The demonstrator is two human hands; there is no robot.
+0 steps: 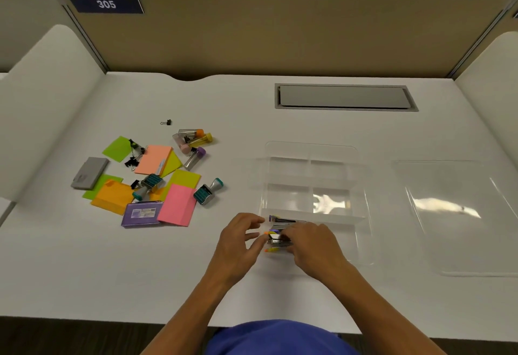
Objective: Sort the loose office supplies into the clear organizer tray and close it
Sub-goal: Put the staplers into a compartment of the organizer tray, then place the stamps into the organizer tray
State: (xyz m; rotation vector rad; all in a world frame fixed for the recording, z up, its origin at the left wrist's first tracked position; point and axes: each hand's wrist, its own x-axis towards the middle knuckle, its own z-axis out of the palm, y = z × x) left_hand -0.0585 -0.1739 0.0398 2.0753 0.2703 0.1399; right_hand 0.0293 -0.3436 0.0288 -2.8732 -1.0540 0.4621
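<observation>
The clear organizer tray (pixel 311 150) lies on the white desk, divided into compartments. Small staplers (pixel 280 219) lie in its near-left compartment. My right hand (pixel 311 245) rests over them, fingers on a stapler (pixel 276 241) with orange and yellow parts. My left hand (pixel 238 239) sits just left of the tray's edge, its fingertips touching the same stapler. The tray's clear lid (pixel 454 214) lies flat to the right. Loose supplies form a pile at left: coloured sticky notes (pixel 176 204), stamps (pixel 207 190), capped tubes (pixel 193 141), binder clips (pixel 134 155).
A grey box (pixel 89 172) and a purple box (pixel 141 213) lie in the pile. One small binder clip (pixel 167 122) lies apart behind it. A grey cable hatch (pixel 344 97) is set into the desk at the back. Partition walls enclose the desk.
</observation>
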